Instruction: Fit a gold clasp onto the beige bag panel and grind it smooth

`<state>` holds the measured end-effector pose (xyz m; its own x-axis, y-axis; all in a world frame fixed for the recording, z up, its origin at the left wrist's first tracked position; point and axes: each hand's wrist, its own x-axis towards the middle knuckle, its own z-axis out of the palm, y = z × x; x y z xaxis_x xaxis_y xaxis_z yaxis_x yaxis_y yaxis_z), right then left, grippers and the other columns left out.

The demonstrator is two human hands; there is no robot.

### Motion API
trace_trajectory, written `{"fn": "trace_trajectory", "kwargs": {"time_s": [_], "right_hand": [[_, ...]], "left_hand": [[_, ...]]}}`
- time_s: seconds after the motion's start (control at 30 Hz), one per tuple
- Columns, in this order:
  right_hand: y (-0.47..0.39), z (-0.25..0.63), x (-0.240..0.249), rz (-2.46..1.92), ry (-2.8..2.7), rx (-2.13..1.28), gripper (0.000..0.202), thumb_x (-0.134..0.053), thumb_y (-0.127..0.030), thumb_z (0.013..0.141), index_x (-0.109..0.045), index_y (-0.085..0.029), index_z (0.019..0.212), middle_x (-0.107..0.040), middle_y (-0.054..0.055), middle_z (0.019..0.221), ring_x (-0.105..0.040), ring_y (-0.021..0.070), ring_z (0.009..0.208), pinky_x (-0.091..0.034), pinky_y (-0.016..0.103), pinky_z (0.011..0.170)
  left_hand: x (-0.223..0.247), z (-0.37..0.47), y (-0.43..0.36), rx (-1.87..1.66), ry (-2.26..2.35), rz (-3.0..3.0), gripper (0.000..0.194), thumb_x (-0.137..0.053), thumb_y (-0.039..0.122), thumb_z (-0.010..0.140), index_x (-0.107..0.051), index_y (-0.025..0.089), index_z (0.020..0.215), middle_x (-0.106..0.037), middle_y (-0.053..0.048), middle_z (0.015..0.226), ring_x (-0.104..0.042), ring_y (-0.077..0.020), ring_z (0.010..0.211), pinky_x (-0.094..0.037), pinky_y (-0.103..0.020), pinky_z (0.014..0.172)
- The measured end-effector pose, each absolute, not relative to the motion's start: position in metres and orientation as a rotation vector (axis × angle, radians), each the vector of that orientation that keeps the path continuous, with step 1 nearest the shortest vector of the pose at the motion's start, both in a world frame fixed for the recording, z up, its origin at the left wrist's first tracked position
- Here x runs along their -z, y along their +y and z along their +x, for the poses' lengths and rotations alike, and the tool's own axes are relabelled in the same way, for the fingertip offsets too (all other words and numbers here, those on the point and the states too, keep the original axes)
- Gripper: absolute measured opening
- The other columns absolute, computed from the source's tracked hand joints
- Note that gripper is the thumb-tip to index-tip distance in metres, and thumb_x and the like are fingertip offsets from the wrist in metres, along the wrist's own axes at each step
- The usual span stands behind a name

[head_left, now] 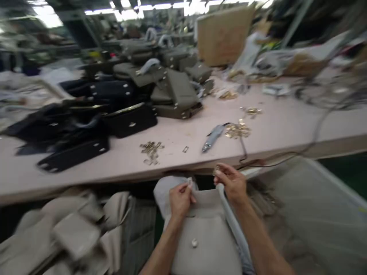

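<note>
A light grey bag (206, 244) with a round metal clasp lies below the table edge, close to my body. My left hand (181, 196) pinches the bag's upper left edge, its fingers closed on the pale material. Just above the bag's upper right corner, my right hand (231, 182) holds a small metal piece (217, 169) between thumb and fingertips. On the table ahead are a grey-blue hand tool (212, 137), a pile of brass-coloured fittings (237, 129), another pile of small metal frames (151, 151) and one single frame (185, 149).
Black bags (130, 120) and olive bags (177, 93) crowd the table's left and middle. A cardboard box (225, 36) stands behind. A dark cable (279, 164) crosses the front edge of the table (286, 131). Grey bags (76, 233) fill the lower left; a pale bin (315, 206) is lower right.
</note>
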<state>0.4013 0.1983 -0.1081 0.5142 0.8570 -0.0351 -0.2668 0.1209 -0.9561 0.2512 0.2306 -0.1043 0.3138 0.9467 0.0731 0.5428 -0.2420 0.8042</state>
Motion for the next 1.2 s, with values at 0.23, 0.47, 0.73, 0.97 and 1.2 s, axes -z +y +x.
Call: {"fn": "trace_trajectory", "kwargs": {"time_s": [0.23, 0.47, 0.73, 0.97, 1.2], "right_hand": [[0.197, 0.358, 0.125, -1.431, -0.749, -0.982, 0.046, -0.086, -0.046, 0.077, -0.078, -0.012, 0.106, -0.070, 0.004, 0.067, -0.061, 0.0123, 0.054, -0.052, 0.023, 0.052], [0.221, 0.359, 0.122, -1.464, -0.910, -1.073, 0.053, -0.086, -0.055, 0.073, -0.078, -0.011, 0.101, -0.075, 0.009, 0.074, -0.070, 0.0182, 0.061, -0.060, 0.027, 0.058], [0.228, 0.351, 0.133, -1.401, -1.042, -1.206, 0.049, -0.084, -0.053, 0.077, -0.079, -0.011, 0.103, -0.075, 0.008, 0.072, -0.070, 0.0180, 0.061, -0.061, 0.029, 0.062], [0.226, 0.351, 0.140, -1.273, -1.094, -1.270, 0.042, -0.080, -0.049, 0.085, -0.078, -0.012, 0.104, -0.074, 0.006, 0.072, -0.069, 0.0175, 0.061, -0.060, 0.030, 0.062], [0.225, 0.358, 0.145, -1.229, -1.052, -1.321, 0.038, -0.083, -0.045, 0.083, -0.077, -0.014, 0.104, -0.074, 0.006, 0.075, -0.069, 0.0172, 0.064, -0.060, 0.031, 0.066]], "left_hand": [[0.133, 0.184, 0.214, -0.961, 1.262, 0.984, 0.029, -0.064, 0.031, 0.088, -0.077, 0.006, 0.086, -0.067, -0.006, 0.049, -0.059, -0.0142, 0.037, -0.049, -0.020, 0.043], [0.132, 0.187, 0.216, -0.985, 1.093, 0.926, 0.035, -0.072, 0.038, 0.083, -0.076, 0.006, 0.096, -0.072, -0.008, 0.059, -0.063, -0.0144, 0.042, -0.051, -0.021, 0.044], [0.134, 0.186, 0.210, -0.991, 1.063, 0.864, 0.042, -0.079, 0.049, 0.080, -0.064, 0.013, 0.096, -0.078, -0.010, 0.078, -0.069, -0.0172, 0.046, -0.056, -0.024, 0.046], [0.140, 0.187, 0.213, -0.992, 1.075, 0.847, 0.043, -0.079, 0.049, 0.081, -0.053, 0.018, 0.094, -0.071, -0.002, 0.060, -0.070, -0.0199, 0.046, -0.057, -0.025, 0.044], [0.142, 0.191, 0.214, -0.993, 1.066, 0.851, 0.045, -0.079, 0.052, 0.081, -0.052, 0.018, 0.095, -0.071, -0.001, 0.063, -0.071, -0.0193, 0.048, -0.058, -0.025, 0.046]]}}
